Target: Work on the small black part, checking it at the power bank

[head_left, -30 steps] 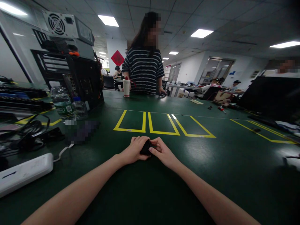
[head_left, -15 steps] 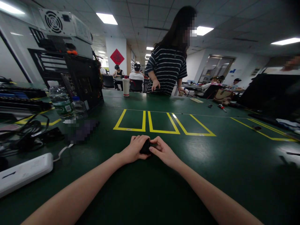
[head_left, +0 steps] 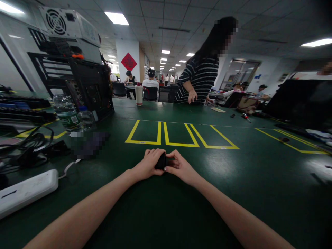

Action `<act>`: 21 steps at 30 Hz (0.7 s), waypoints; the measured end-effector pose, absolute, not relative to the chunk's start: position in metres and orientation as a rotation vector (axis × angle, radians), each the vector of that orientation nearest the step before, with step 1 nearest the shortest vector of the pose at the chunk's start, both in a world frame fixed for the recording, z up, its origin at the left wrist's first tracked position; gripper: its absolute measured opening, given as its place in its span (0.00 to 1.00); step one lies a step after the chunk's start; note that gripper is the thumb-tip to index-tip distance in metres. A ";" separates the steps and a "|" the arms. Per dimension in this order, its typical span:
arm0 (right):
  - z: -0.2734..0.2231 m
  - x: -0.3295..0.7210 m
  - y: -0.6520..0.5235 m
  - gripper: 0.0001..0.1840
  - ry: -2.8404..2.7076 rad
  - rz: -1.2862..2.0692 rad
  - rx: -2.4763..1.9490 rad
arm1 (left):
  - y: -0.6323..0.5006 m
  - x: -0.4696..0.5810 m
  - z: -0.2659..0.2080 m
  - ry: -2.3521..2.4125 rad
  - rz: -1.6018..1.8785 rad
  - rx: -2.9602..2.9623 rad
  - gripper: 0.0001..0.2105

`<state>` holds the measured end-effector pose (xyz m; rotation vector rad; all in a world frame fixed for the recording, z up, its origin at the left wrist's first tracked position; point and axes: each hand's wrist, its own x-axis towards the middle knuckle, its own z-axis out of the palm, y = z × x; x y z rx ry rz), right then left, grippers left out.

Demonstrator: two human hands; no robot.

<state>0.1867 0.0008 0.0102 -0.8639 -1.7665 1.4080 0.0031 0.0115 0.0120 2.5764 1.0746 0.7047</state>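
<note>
Your left hand (head_left: 147,164) clamped round black object (head_left: 161,162), nearer you than yellow tape (head_left: 182,145); your right hand (head_left: 183,169) at its edge, fingers wider apart than before, cannot tell if gripping; left likely steadies it

An open-plan office is serving here as a computer workshop. Bright panels (head_left: 116,18) are glowing in a tiled ceiling (head_left: 147,20), and people (head_left: 151,83) are sitting at desks (head_left: 131,86) in the background, near a white column (head_left: 127,47) where a red diamond-shaped decoration (head_left: 129,62) is hanging. On the green worktop (head_left: 168,211), a fan-vented power supply (head_left: 71,26) is resting above a black computer case (head_left: 89,88), dark cables (head_left: 28,155) are lying in a tangle, a red-handled tool (head_left: 246,117) is lying farther off, and yellow tape (head_left: 181,145) is marking out several bays on the surface.
</note>
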 end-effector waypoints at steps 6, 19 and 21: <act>0.008 0.185 0.001 0.11 -1.737 1.366 -0.899 | 0.006 0.003 0.022 1.084 0.694 2.550 0.22; 0.008 0.186 0.002 0.15 -1.750 1.412 -0.843 | 0.016 0.004 0.005 1.105 0.736 2.570 0.26; 0.009 0.185 0.002 0.12 -1.752 1.395 -0.858 | 0.016 0.004 0.005 1.099 0.734 2.571 0.25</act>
